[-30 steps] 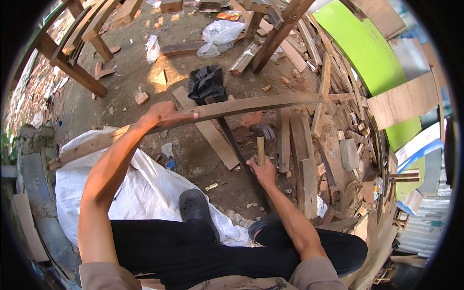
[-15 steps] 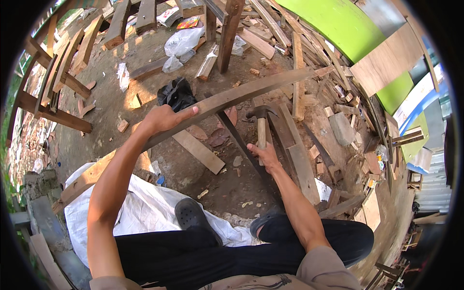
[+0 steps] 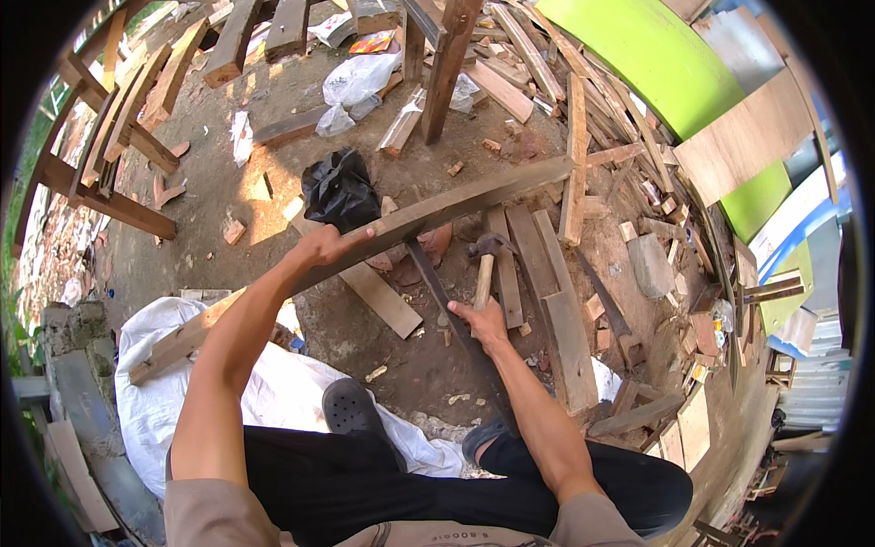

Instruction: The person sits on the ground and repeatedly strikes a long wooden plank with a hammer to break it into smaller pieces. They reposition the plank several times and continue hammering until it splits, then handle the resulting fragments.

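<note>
My left hand is closed around a long dark wooden beam, its thumb lying along the upper face. The beam slants from beside my left forearm up to the right, and its lower left part lies over the white sheet. In my right hand is a claw hammer, gripped by its pale wooden handle with the head pointing away from me, below the beam and apart from it. A narrow dark strip of wood runs beneath the beam and passes under my right hand.
A white sheet spreads by my left foot. Loose planks lie on the right, near a concrete block. A black plastic bag sits just beyond the beam. A wooden post stands farther off, and scrap wood lines a green panel.
The beam's far right end has dropped lower and shifted left. My right hand has come slightly nearer and left with the hammer, whose head is lower and farther from the beam.
</note>
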Motion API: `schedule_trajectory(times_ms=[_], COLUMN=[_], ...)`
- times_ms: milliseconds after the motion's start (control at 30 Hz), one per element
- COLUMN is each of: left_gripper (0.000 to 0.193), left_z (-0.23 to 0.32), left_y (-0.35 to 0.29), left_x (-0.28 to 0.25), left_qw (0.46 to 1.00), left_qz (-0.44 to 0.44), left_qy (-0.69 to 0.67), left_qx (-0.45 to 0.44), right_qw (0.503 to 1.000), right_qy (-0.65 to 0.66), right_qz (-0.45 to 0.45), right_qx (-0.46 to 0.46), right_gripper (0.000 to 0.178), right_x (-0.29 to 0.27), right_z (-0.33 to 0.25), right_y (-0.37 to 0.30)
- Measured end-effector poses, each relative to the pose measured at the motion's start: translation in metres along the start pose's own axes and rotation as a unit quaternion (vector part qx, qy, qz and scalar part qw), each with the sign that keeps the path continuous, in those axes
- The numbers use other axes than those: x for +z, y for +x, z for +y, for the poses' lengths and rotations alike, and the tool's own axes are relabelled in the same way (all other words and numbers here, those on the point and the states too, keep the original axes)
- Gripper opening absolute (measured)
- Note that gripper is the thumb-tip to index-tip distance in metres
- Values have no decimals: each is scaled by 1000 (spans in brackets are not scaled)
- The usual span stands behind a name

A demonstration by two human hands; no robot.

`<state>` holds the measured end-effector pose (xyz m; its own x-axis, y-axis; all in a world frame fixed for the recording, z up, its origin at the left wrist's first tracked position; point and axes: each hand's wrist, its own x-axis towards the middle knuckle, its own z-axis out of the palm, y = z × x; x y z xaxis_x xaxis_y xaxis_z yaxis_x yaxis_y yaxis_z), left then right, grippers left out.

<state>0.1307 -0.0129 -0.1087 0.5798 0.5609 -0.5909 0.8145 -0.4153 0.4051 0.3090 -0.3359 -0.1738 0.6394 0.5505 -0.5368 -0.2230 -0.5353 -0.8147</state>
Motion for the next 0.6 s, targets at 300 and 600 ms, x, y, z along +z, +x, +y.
schedule_trajectory(times_ms=[300,600], left_gripper=[105,100], left_z=[-17,-2], left_y=[-7,-20], left_x=[-5,-2], left_qw=[996,990], left_qz=[23,53], left_qy=[66,74], left_qx=[58,104], right_qw=[976,973], right_qy=[-170,-144], right_qz=[62,144], right_qx=[-124,-106], right_gripper=[48,45], right_x=[46,51], right_z=[13,28], right_y=[-41,-54])
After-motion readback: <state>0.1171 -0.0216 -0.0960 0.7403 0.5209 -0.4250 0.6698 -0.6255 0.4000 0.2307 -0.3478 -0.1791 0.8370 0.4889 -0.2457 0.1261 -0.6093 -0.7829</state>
